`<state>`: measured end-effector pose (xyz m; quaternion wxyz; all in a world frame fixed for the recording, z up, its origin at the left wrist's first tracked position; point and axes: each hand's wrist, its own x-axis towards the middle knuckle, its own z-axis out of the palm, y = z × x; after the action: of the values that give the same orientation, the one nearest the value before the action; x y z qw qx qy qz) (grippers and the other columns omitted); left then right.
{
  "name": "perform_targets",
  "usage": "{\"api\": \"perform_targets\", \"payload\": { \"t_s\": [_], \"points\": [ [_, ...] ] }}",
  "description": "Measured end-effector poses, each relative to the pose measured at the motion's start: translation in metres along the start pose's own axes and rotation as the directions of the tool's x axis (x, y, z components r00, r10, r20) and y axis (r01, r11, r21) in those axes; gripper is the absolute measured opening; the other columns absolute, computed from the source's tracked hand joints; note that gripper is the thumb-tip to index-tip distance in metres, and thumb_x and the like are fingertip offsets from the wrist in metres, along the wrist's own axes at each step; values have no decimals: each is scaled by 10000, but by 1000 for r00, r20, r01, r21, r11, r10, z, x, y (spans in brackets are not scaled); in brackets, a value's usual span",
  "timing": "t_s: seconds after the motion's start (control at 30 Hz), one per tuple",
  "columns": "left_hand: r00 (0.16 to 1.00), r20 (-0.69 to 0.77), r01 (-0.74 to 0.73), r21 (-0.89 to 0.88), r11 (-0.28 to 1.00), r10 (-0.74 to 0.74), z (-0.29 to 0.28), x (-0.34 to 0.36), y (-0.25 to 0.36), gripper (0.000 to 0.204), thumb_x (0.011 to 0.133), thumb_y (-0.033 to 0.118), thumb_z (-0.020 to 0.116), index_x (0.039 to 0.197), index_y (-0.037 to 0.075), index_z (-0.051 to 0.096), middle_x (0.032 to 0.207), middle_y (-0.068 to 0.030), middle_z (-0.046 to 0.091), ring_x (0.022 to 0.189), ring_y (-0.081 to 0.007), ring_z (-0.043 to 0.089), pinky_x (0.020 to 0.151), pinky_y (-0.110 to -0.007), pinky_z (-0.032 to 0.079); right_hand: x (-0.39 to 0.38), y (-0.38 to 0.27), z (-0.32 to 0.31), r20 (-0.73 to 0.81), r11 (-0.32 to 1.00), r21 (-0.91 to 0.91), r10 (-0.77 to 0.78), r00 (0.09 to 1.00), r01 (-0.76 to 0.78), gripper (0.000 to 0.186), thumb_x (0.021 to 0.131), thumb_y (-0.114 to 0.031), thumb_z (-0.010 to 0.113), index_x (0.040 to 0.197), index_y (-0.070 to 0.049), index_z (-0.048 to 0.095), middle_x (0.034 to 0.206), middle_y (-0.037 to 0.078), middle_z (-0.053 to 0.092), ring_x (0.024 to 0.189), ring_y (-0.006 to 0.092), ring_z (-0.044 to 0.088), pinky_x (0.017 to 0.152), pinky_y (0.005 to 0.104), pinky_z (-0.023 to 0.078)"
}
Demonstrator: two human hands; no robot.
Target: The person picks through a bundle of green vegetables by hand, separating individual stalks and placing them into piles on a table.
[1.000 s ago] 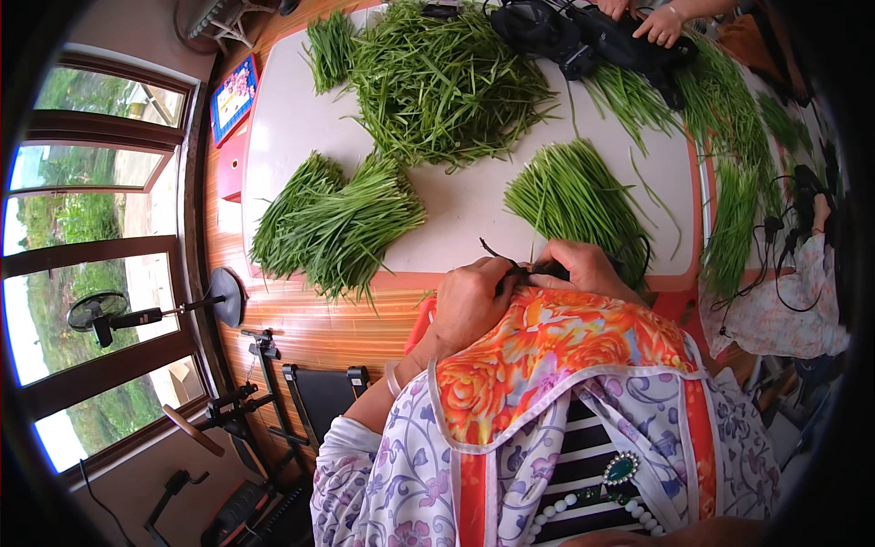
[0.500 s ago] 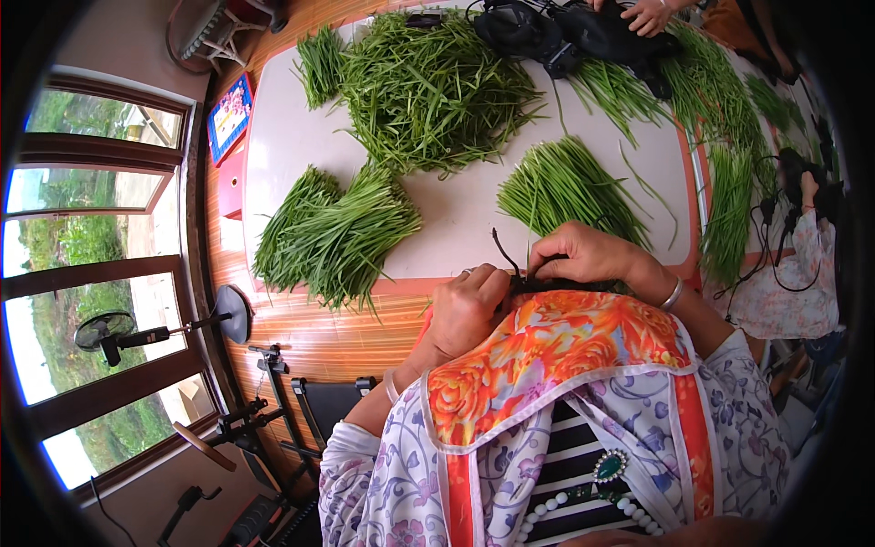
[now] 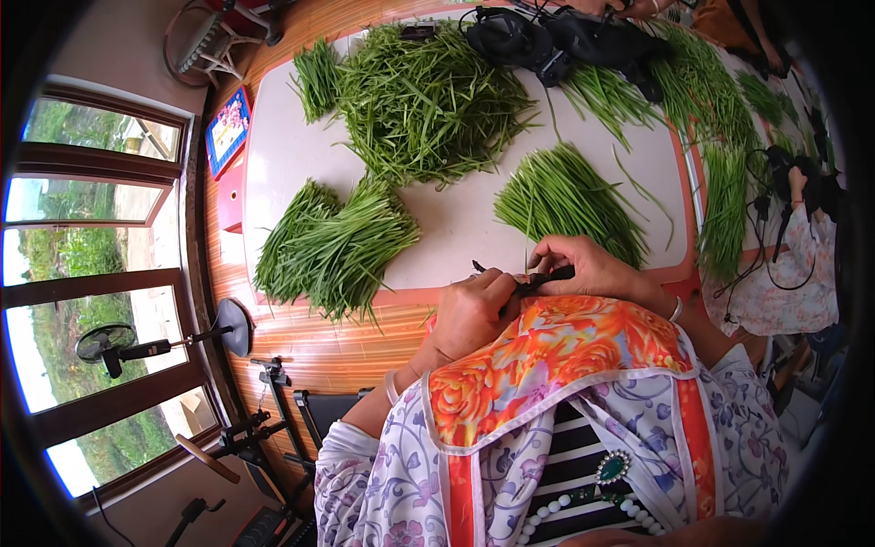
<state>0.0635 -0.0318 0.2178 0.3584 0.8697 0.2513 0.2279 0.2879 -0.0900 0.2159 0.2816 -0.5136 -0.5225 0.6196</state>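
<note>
My left hand (image 3: 472,314) and my right hand (image 3: 588,269) meet just in front of my chest, at the table's near edge. A narrow black strip (image 3: 550,276) runs between them. My right thumb and fingers pinch it. My left hand is closed round its other part, where a thin dark end pokes up; the rest is hidden by the fingers and the orange floral cloth (image 3: 583,333) on my chest. Just beyond my right hand lies a thick bundle of long green stalks (image 3: 570,196). Farther left rest two more bundles of leafy green stalks (image 3: 342,242).
A large heap of loose green stalks (image 3: 428,100) covers the far middle of the white table (image 3: 447,228). Black bags with straps (image 3: 565,46) lie at the far right. Other people's hands and a sleeve show on the right. A fan (image 3: 114,342) stands by the windows.
The dark end that stood up between my hands has dropped lower. More of the black strip now shows in my right fingers. The co-worker's hands at the far bags have shifted.
</note>
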Motion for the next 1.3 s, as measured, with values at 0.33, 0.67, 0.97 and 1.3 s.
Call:
{"api": "perform_targets", "payload": {
  "t_s": [0.33, 0.67, 0.97, 1.3],
  "points": [
    [999, -32, 32, -11, 999, -32, 6, 10, -4, 90, 779, 61, 683, 808, 36, 601, 704, -112, 599, 598, -311, 625, 529, -394, 489, -1, 7, -6, -24, 965, 263, 25, 999, -18, 191, 902, -79, 688, 1052, 11, 613, 959, 34, 660, 910, 95, 603, 818, 247, 495],
    [996, -47, 76, -22, 997, -77, 5, 14, -10, 130, 789, 105, 681, 797, 51, 562, 751, -97, 618, 626, -324, 624, 536, -415, 503, 4, -11, -5, -45, 1000, 3, -9, 999, 9, 197, 858, -88, 722, 969, 15, 597, 900, 61, 680, 854, 94, 622, 765, 260, 511],
    [982, -43, 182, 6, 983, -181, 1, 18, -19, 143, 778, 120, 700, 825, 48, 586, 769, -112, 653, 639, -340, 633, 553, -437, 505, -1, 26, 9, -198, 761, -639, -308, 930, 116, 322, 879, -318, 663, 817, -17, 568, 732, 174, 613, 679, 388, 614, 607, 469, 492],
    [922, 200, 321, 90, 943, -333, -14, 15, -15, 175, 840, 211, 648, 868, 43, 610, 727, -171, 662, 695, -396, 646, 625, -489, 514, 15, 23, 24, -366, 719, -695, -370, 854, 14, 291, 889, -297, 652, 802, -36, 559, 729, 161, 609, 663, 376, 617, 564, 460, 483]
  ]
}}
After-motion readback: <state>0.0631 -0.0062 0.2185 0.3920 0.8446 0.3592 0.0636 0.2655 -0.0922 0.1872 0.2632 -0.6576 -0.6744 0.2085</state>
